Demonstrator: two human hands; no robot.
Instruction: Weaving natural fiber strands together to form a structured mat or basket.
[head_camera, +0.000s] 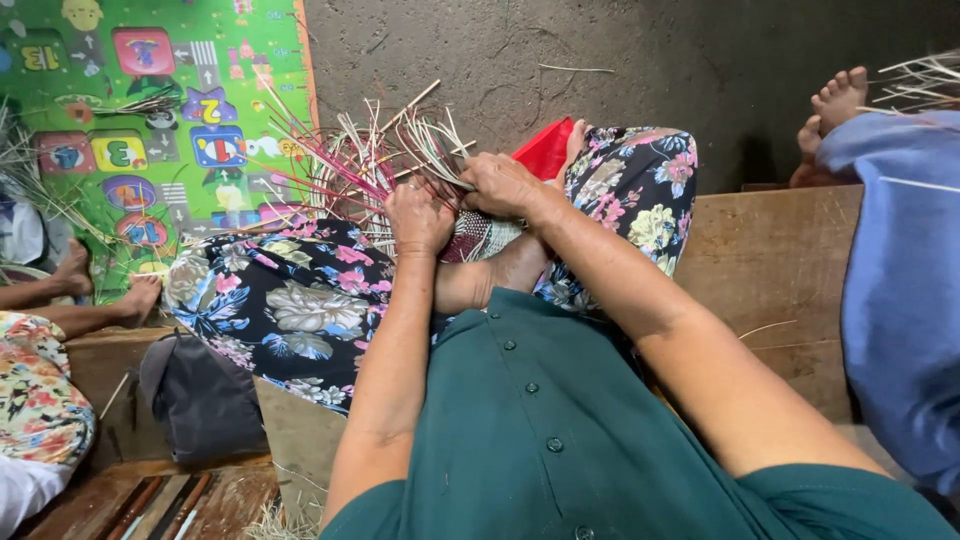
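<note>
Your left hand (418, 215) is closed, fingers pinching into the half-woven piece of thin natural and pink-dyed straw strips (380, 165) that sits on your lap over the dark floral-print trousers (300, 300). Your right hand (505, 185) has its grip pressed together on a small bunch of pale strips (440, 145) fanning up and away from you.

Risks as I judge them: pull that bunch too hard and a thin strip may snap or slide out of the weave. Loosen the left pinch and the woven edge could slacken. Loose ends splay wide toward the green numbered play mat (150, 110); they could tangle or catch. A neighbour's bare foot (835, 100) is well apart.
</note>
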